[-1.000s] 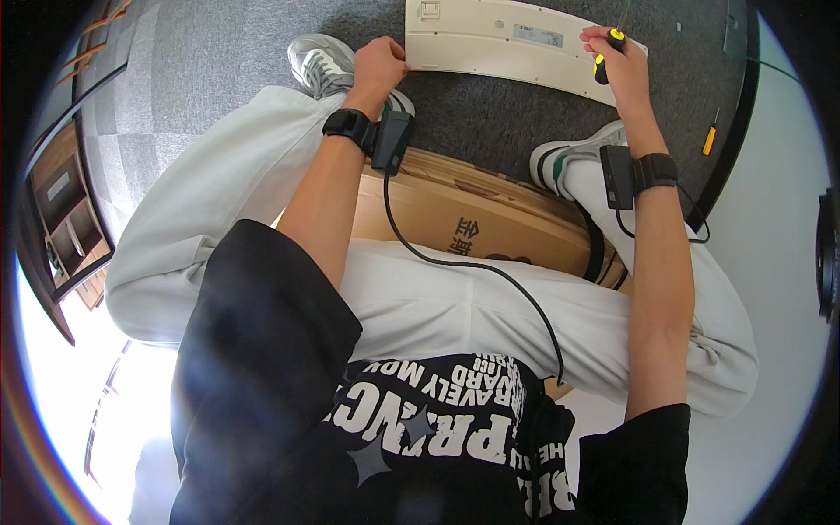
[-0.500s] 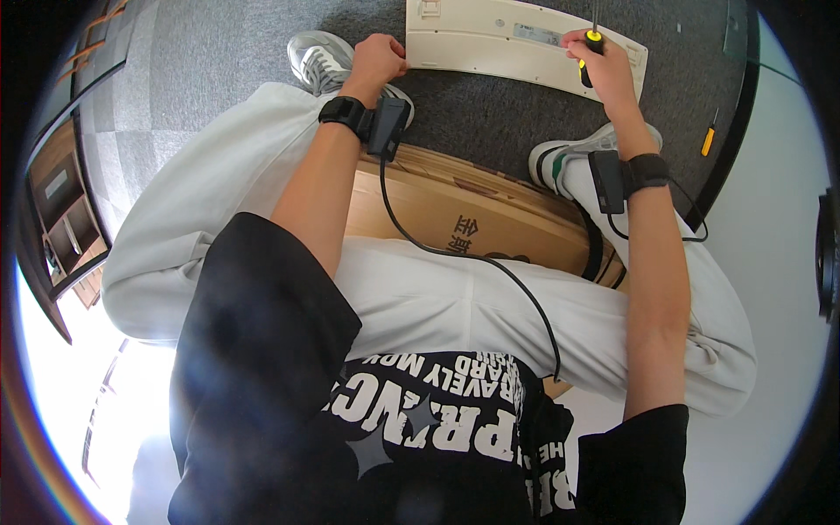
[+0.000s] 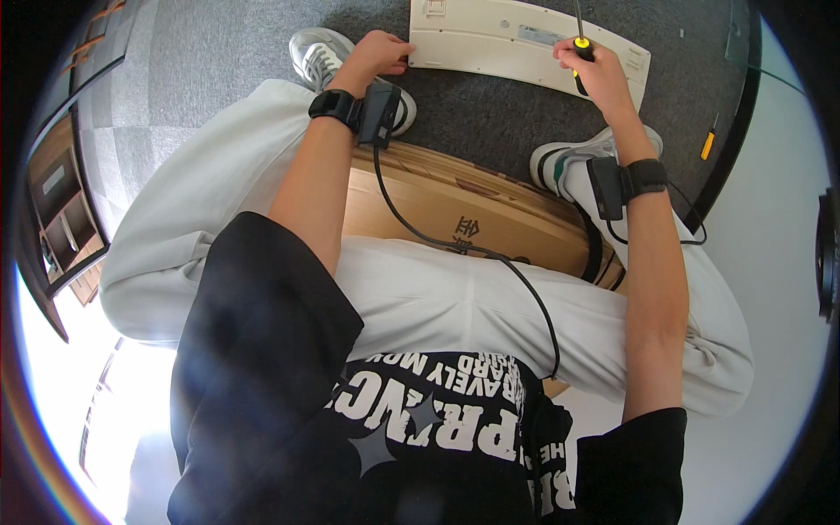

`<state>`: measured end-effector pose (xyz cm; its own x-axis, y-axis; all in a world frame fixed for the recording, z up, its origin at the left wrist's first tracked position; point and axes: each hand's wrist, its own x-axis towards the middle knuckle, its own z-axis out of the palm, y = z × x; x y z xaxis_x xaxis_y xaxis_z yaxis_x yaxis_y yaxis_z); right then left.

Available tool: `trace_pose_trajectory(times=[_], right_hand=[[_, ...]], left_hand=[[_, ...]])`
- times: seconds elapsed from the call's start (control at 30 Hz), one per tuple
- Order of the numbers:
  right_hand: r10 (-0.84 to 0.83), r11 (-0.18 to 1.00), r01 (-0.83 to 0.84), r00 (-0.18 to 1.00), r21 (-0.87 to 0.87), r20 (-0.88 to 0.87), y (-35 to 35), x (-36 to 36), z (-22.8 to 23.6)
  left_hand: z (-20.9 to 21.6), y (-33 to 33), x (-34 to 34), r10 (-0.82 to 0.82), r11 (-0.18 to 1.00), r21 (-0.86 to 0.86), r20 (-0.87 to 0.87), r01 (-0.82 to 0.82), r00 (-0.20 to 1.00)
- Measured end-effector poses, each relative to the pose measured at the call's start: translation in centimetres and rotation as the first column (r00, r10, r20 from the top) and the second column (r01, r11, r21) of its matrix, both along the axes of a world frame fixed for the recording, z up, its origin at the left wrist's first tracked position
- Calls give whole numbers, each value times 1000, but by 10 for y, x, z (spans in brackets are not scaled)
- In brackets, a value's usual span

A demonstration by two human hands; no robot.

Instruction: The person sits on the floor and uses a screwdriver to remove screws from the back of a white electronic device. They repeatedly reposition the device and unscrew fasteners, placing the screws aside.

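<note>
A long cream keyboard (image 3: 490, 44) lies underside up on the dark carpet at the top of the view, with a pale label and small holes along its back. At its left edge my left hand (image 3: 378, 54) has its fingers closed, the fingertips at the keyboard's side. Over the keyboard's right part, my right hand (image 3: 606, 80) grips a black and yellow screwdriver (image 3: 583, 49). The screwdriver's shaft points away from me, and its tip runs out of the picture.
A second, yellow-handled screwdriver (image 3: 708, 143) lies on the carpet to the right. Flat cardboard boxes (image 3: 420, 206) sit between my legs. My shoes (image 3: 322, 54) flank the work area. Black cables run from the wrist devices (image 3: 379, 114). A white wall (image 3: 774, 219) bounds the right.
My right hand and the screwdriver have shifted slightly left, with the handle tilting more. The keyboard appears slightly lower and farther right in the picture. My left hand stays by its edge.
</note>
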<state>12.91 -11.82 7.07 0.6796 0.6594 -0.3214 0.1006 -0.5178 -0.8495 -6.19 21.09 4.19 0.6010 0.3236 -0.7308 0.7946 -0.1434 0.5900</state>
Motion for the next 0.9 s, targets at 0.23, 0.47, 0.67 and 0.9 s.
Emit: trace_pose_trajectory(times=[0.23, 0.47, 0.67, 0.9], right_hand=[[-39, 992, 35, 999, 124, 26, 5, -7, -5], [33, 996, -37, 998, 86, 47, 16, -22, 0], [120, 993, -120, 992, -9, 48, 26, -31, 16], [175, 985, -175, 981, -4, 78, 41, -27, 33]], left_hand=[[-2, -3, 3, 52, 997, -62, -36, -54, 998], [-9, -2, 6, 109, 972, -197, -99, -127, 989], [15, -12, 5, 159, 958, -225, -109, -180, 981], [69, -17, -8, 127, 880, -462, 12, -107, 992]])
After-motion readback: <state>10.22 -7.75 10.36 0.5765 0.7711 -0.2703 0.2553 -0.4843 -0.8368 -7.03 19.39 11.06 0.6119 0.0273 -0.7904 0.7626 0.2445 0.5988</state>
